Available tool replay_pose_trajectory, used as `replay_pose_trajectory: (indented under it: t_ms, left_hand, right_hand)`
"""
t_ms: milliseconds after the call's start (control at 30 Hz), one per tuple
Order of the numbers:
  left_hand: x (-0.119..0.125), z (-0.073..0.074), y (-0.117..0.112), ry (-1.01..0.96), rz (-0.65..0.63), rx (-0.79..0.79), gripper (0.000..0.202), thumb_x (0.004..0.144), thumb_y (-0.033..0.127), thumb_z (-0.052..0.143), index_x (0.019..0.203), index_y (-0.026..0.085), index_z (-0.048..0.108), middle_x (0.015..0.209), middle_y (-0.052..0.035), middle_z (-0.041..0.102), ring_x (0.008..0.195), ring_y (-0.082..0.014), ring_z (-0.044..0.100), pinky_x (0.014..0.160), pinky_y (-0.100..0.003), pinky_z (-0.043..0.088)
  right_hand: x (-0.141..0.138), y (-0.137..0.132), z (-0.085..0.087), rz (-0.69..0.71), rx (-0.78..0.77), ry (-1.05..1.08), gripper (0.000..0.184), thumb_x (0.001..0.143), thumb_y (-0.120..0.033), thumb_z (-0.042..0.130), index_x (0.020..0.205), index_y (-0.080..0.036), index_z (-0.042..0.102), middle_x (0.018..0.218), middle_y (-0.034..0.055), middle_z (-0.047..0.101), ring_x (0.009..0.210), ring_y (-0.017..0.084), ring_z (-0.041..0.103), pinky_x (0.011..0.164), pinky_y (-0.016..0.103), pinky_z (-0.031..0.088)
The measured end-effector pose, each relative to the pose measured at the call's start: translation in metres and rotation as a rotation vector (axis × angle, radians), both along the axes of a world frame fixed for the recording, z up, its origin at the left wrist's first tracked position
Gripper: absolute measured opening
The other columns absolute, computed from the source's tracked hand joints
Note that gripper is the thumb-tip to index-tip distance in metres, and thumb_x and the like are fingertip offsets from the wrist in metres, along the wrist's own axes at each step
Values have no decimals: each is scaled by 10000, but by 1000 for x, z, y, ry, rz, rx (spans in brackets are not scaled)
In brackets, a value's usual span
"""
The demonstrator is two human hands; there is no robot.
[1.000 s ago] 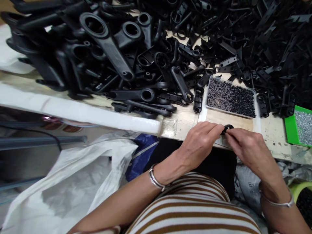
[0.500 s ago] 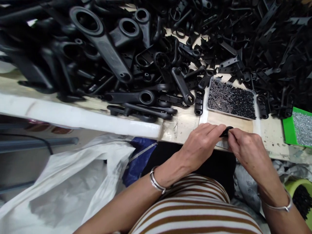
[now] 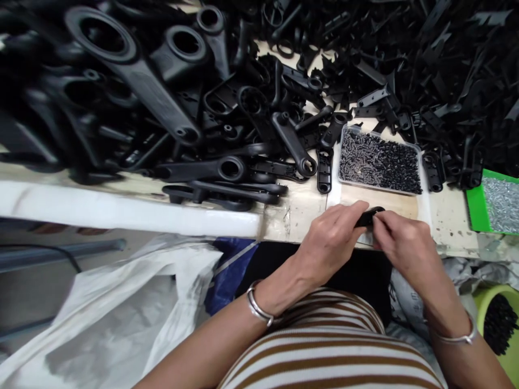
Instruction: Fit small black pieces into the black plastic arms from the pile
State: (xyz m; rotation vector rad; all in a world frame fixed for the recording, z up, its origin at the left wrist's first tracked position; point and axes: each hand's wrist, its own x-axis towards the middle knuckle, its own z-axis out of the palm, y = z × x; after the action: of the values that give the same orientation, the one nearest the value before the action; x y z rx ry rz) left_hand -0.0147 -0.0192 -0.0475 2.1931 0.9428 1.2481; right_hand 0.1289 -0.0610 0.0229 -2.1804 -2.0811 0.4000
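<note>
My left hand [image 3: 330,237] and my right hand [image 3: 401,246] meet at the near edge of the workbench [image 3: 302,208]. Both pinch one small black plastic part [image 3: 368,216] between their fingertips. The part is mostly hidden by the fingers, with only its top edge showing. A clear tray of small black screws [image 3: 379,161] lies just beyond the hands. A metal bangle sits on each wrist.
A large heap of black plastic levers and handles [image 3: 194,97] covers the bench from left to right. A green tray of silver screws [image 3: 497,202] sits at the right edge. A white sack [image 3: 113,308] lies open below on the left, and a yellow-green tub [image 3: 500,324] of black parts at lower right.
The hands stay together on the small black part with only slight finger shifts. The view has drifted, so the whole bench appears shifted a little left and up.
</note>
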Motion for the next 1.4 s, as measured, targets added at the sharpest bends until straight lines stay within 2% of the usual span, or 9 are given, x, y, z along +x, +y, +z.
replay_pose_trajectory:
  t_ms: [67, 167, 300, 367, 667, 833, 1000, 1167, 1400]
  left_hand:
    - [0, 1, -1, -28, 17, -4, 247, 882, 122, 623, 1115, 162, 552, 930, -34, 730, 821, -139, 706, 751, -241, 588]
    - [1, 5, -6, -62, 80, 1, 241, 863, 125, 657, 1086, 176, 579, 944, -35, 742, 839, -141, 715, 768, -245, 594]
    - [4, 13, -13, -74, 112, 43, 211, 870, 126, 657, 1063, 175, 588, 889, -20, 742, 785, -122, 710, 734, -211, 583]
    - [5, 16, -17, -82, 104, 65, 225, 872, 113, 652, 1079, 166, 582, 890, -24, 741, 780, -118, 707, 737, -206, 578]
    - [9, 21, -24, -156, 85, 6, 229, 846, 106, 683, 1045, 173, 593, 904, -13, 737, 801, -110, 702, 758, -195, 581]
    - [12, 20, -22, -216, 85, -46, 205, 839, 112, 684, 1012, 186, 602, 869, 0, 733, 779, -113, 700, 730, -203, 583]
    - [13, 20, -21, -223, 62, -45, 173, 845, 96, 649, 984, 192, 614, 840, 6, 731, 762, -115, 696, 712, -216, 582]
    - [13, 22, -23, -229, 40, -43, 174, 844, 95, 651, 982, 195, 619, 843, 5, 732, 756, -117, 697, 707, -220, 580]
    - [10, 24, -19, -200, -38, -92, 165, 846, 128, 677, 993, 183, 627, 858, -6, 734, 778, -116, 699, 718, -212, 580]
  right_hand:
    - [18, -7, -6, -206, 56, 437, 184, 922, -308, 573, 882, -167, 684, 668, 25, 700, 543, 145, 670, 580, 259, 551]
    - [27, -17, -14, -507, 199, 848, 308, 830, -397, 702, 1048, -182, 676, 784, 29, 735, 601, 148, 691, 642, 311, 611]
    - [11, -18, -22, -599, 130, 1265, 611, 691, -344, 825, 1235, -237, 569, 1001, 46, 742, 817, 192, 722, 718, 354, 626]
    - [2, -15, -22, -618, 118, 1387, 621, 654, -302, 842, 1211, -250, 574, 1018, 35, 730, 879, 189, 706, 747, 335, 617]
    - [-2, -4, -19, -748, 171, 1467, 423, 555, -177, 824, 948, -190, 667, 766, -22, 695, 632, 101, 624, 586, 208, 546]
    - [13, -5, -20, -640, 15, 1516, 382, 629, -206, 824, 985, -201, 687, 808, -18, 710, 691, 117, 665, 627, 230, 581]
    - [22, -11, -21, -570, -53, 1548, 378, 718, -290, 797, 1075, -229, 689, 918, 7, 742, 767, 160, 706, 751, 363, 619]
    - [25, -13, -23, -605, 19, 1506, 392, 653, -294, 857, 1013, -209, 727, 867, 4, 746, 744, 155, 711, 723, 330, 628]
    - [36, -12, -19, -581, -70, 1455, 450, 613, -280, 881, 1029, -178, 743, 666, -25, 694, 584, 142, 695, 643, 315, 636]
